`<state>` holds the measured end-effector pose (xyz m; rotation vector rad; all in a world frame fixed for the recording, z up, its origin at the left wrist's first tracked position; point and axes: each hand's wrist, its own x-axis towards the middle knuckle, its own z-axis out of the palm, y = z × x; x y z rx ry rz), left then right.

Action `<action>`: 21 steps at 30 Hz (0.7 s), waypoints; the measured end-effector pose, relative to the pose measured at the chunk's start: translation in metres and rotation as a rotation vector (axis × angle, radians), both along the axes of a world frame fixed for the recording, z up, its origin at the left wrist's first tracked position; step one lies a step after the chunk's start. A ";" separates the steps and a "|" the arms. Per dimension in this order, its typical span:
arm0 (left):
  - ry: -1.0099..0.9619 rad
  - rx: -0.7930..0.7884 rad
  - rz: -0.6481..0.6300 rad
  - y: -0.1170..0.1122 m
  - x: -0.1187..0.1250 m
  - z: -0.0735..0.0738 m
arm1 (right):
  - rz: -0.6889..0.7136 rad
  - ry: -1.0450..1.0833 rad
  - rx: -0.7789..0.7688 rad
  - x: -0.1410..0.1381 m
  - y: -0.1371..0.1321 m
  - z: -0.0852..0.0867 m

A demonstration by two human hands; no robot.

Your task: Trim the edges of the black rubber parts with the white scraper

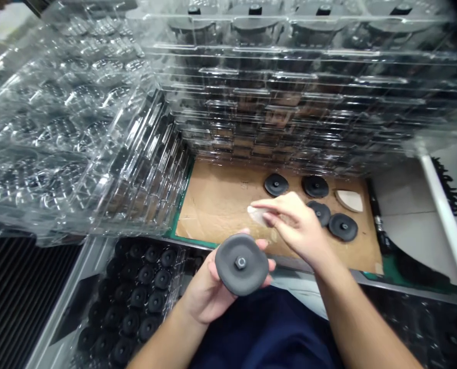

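My left hand [209, 292] is closed around a dark grey rounded rubber disc [232, 274] with a metal nut at its middle, face up. To the upper right of it, my right hand [295, 225] pinches a small white pad [257, 215] between thumb and fingers, apart from the disc. Similar black discs lie on the cardboard: one [276, 184] beyond my right hand, another [315, 186] to its right. Two more, a partly covered disc [320, 211] and a full one [343, 227], lie beside my right wrist.
Clear plastic trays stand stacked at the back [290, 102] and at the left [66, 128]. A cream wedge-shaped piece [349, 200] lies on the cardboard sheet [213, 205]. A tray of many black discs [136, 297] sits at lower left. A white bar [445, 210] stands at right.
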<state>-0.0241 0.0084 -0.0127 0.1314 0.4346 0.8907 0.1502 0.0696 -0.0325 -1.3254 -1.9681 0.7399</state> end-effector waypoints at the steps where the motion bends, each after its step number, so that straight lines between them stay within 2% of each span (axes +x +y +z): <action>1: -0.047 0.005 -0.003 -0.001 -0.002 -0.001 | 0.006 -0.023 -0.024 -0.001 -0.002 -0.017; 3: -0.095 0.017 -0.012 -0.002 -0.005 -0.002 | -0.030 -0.056 -0.041 -0.006 -0.010 -0.047; 5: -0.125 0.022 -0.024 -0.001 -0.008 -0.003 | -0.118 -0.063 -0.024 -0.011 -0.023 -0.063; 6: -0.134 0.020 -0.030 -0.001 -0.010 -0.004 | -0.167 -0.056 -0.011 -0.012 -0.029 -0.064; 8: -0.146 0.012 -0.036 0.001 -0.012 -0.004 | -0.231 -0.030 0.010 -0.011 -0.038 -0.057; 12: -0.093 0.098 -0.004 0.002 -0.014 -0.005 | -0.209 0.014 0.011 -0.006 -0.051 -0.033; 13: -0.021 0.171 0.028 0.002 -0.014 -0.007 | -0.197 0.016 0.011 -0.006 -0.055 -0.031; 15: 0.261 0.404 0.121 0.001 -0.015 -0.012 | -0.191 0.011 0.019 -0.009 -0.062 -0.030; 18: 0.805 0.903 0.244 0.000 -0.017 -0.021 | -0.200 -0.004 0.064 -0.012 -0.074 -0.029; 20: 1.012 1.152 0.268 -0.001 -0.020 -0.025 | -0.175 -0.010 0.124 -0.011 -0.081 -0.025; 21: 1.065 1.223 0.270 -0.001 -0.022 -0.026 | -0.149 -0.008 0.160 -0.009 -0.082 -0.021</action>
